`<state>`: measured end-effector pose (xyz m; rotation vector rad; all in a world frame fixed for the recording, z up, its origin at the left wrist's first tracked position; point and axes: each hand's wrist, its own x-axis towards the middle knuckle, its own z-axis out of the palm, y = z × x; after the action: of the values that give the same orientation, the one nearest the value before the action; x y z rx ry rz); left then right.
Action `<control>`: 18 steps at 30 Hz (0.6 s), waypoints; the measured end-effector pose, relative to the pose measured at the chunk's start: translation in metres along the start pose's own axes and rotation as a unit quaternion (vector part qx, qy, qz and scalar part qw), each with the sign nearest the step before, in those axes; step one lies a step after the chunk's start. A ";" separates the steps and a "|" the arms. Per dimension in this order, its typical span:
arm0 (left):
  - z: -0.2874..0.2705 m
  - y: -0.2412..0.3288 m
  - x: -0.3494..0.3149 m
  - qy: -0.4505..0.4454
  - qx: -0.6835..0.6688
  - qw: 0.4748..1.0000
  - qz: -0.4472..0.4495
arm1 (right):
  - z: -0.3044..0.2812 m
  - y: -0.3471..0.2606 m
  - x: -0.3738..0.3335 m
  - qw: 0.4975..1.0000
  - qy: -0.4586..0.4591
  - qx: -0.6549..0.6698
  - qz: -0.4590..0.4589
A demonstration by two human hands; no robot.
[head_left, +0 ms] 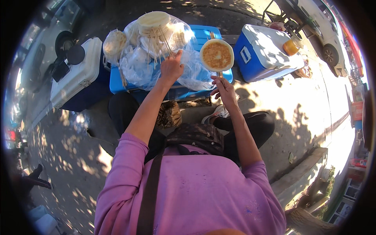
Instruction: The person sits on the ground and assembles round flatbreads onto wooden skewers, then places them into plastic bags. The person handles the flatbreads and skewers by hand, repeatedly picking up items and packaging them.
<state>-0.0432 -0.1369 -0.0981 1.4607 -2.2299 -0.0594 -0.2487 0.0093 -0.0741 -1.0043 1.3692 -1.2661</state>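
I'm sitting low, purple shirt, dark pouch (197, 135) on my lap. My right hand (224, 89) is pinching a thin stick (219, 74) with a round, golden flat cake (217, 55) on its top end, holding it up over the blue cooler (205, 34) that's serving as my counter. My left hand (171, 67) is reaching forward, fingers closing on the bundle of wooden sticks (158, 49); can't tell if it's got one gripped yet.

Judging it: one cake is already skewered, and I'm fetching the next stick. Next move needs one stick pulled free without dragging the plastic.

Containers: clear plastic bags (145, 58) on the cooler lid, holding stacked pale round cakes (153, 20). White cooler (80, 70) left, lid shut. Farther right, a blue-and-white cooler (264, 51), shut, an orange jar (291, 47) on it.
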 end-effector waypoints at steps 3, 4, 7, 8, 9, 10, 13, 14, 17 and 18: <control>0.005 -0.006 0.005 -0.027 0.044 0.999 -0.007 | -0.003 0.002 -0.002 0.998 -0.062 -0.011 0.010; 0.009 -0.010 0.007 -0.017 0.039 0.999 -0.006 | -0.008 -0.002 -0.005 0.995 -0.052 -0.078 0.019; -0.002 -0.003 0.007 0.003 0.008 1.000 0.002 | -0.022 -0.018 -0.022 0.982 -0.053 -0.174 0.052; -0.009 0.001 0.006 0.008 -0.004 1.000 0.003 | -0.027 -0.015 -0.029 0.977 -0.050 -0.208 0.006; -0.015 0.004 0.005 0.006 -0.010 1.000 -0.003 | -0.031 -0.013 -0.037 0.973 -0.071 -0.219 0.017; -0.018 0.007 0.005 0.005 -0.017 1.000 -0.009 | -0.034 -0.016 -0.045 0.969 -0.090 -0.230 0.028; -0.030 0.017 0.005 0.011 -0.025 0.999 -0.024 | -0.038 -0.008 -0.060 0.958 -0.128 -0.251 0.050; -0.032 0.019 0.005 0.015 -0.026 0.999 -0.028 | -0.040 -0.004 -0.062 0.953 -0.128 -0.268 0.059; -0.035 0.020 0.007 0.060 -0.045 0.997 0.018 | -0.040 0.013 -0.060 0.952 -0.108 -0.277 0.076; -0.035 0.022 0.006 0.069 -0.060 0.995 0.037 | -0.040 0.018 -0.059 0.953 -0.101 -0.271 0.091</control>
<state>-0.0496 -0.1248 -0.0582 1.2788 -2.1288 -0.0642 -0.2770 0.0760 -0.0861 -1.3003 1.6421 -0.6343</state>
